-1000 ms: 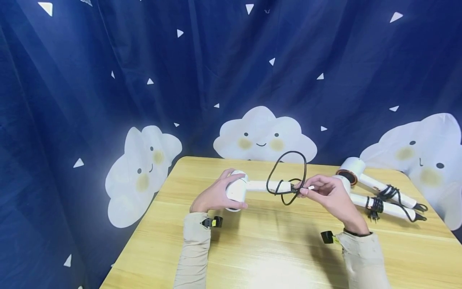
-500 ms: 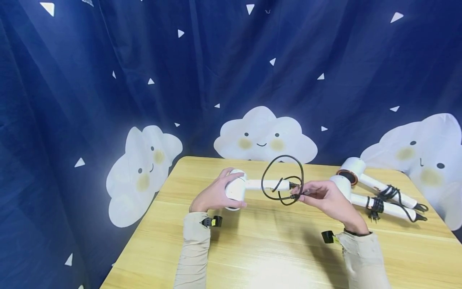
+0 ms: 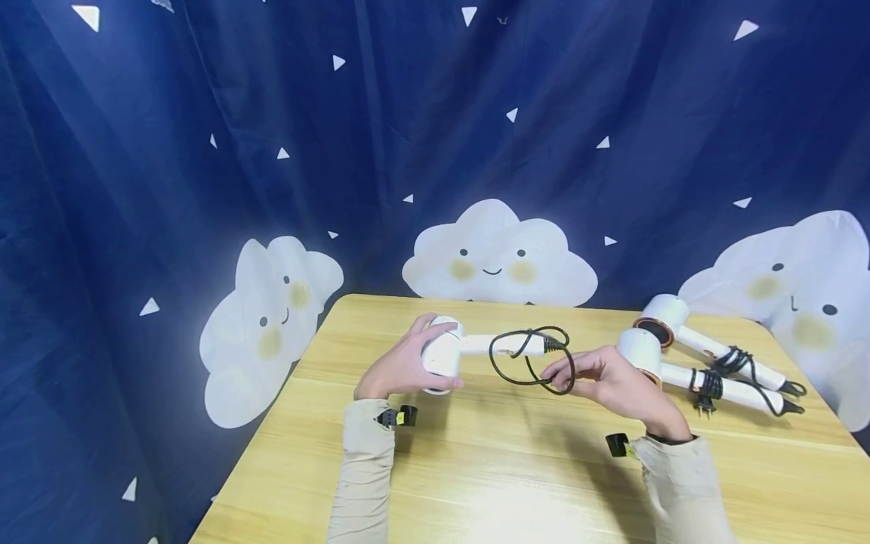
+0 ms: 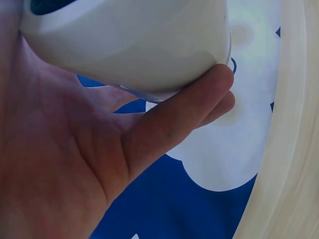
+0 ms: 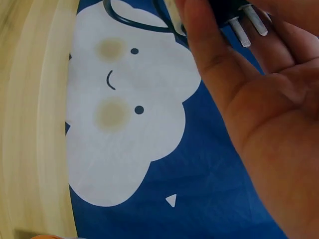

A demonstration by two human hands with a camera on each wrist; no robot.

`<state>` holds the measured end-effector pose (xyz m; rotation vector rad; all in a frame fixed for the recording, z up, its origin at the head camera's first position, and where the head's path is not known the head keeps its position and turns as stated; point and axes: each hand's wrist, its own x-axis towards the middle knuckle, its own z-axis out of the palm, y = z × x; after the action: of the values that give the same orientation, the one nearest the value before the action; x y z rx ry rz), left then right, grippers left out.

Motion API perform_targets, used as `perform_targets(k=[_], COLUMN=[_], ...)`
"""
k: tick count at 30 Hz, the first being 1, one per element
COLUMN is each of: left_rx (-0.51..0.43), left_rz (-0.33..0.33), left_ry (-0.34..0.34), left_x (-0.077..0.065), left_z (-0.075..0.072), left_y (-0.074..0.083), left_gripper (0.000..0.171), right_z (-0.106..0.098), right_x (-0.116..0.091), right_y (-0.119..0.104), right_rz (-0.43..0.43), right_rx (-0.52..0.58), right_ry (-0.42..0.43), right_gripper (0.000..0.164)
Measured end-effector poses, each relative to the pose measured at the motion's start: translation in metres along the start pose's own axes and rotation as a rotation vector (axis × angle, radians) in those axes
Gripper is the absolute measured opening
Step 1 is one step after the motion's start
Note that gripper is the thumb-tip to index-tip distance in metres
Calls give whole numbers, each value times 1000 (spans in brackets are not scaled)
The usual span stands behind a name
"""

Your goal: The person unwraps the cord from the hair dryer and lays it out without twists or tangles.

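My left hand (image 3: 401, 366) grips the round head of a white hair dryer (image 3: 443, 357), thumb at the near side and fingers over the far side. The dryer is held above the table with its handle (image 3: 479, 344) pointing right. A black power cord (image 3: 498, 370) loops loosely around the handle end. My right hand (image 3: 621, 385) pinches the cord's plug (image 5: 230, 11) between thumb and fingers; its two metal prongs (image 5: 240, 32) point toward the palm in the right wrist view. In the left wrist view, the dryer head (image 4: 134, 45) lies against my fingers.
Two more white hair dryers, a nearer one (image 3: 639, 349) and a farther one (image 3: 667, 311), lie at the right of the wooden table (image 3: 381, 483), cords wound around their handles. A dark blue curtain (image 3: 435, 113) with cloud prints hangs behind the table's back edge.
My right hand has lowered slightly and turned, bringing the plug end below the handle tip. The raised cord loop has dropped lower and sits around the handle. My left hand keeps its grip.
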<state>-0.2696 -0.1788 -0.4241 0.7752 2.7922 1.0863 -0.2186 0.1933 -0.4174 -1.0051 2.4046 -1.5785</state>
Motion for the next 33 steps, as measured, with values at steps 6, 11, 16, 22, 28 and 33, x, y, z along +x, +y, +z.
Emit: perform_targets(k=[6,11,16,22,28,33], left_rx=[-4,-8,-1,-9,-10,-19], left_rz=[-3,8,25,33,40,45], left_ry=[0,8,14,15,19,15], left_x=[-1,-1,-2,-2,-2,-3], left_z=[-3,-3,-3,-4,-4,-5], left_y=[2,2,1,2,3,6], left_gripper=[97,97,96,96,95,96], right_z=[1,0,-1,-2,-4,-5], right_x=[2,2,2,2,2,2], right_y=[-1,3,6,8,11,13], right_rz=[46,67,96,145,205,289], right_rx=[16,-19,-54,-69,-103,-162], right_ry=[-2,21,26,42,100,154], right_gripper=[19,22,23,24,20,21])
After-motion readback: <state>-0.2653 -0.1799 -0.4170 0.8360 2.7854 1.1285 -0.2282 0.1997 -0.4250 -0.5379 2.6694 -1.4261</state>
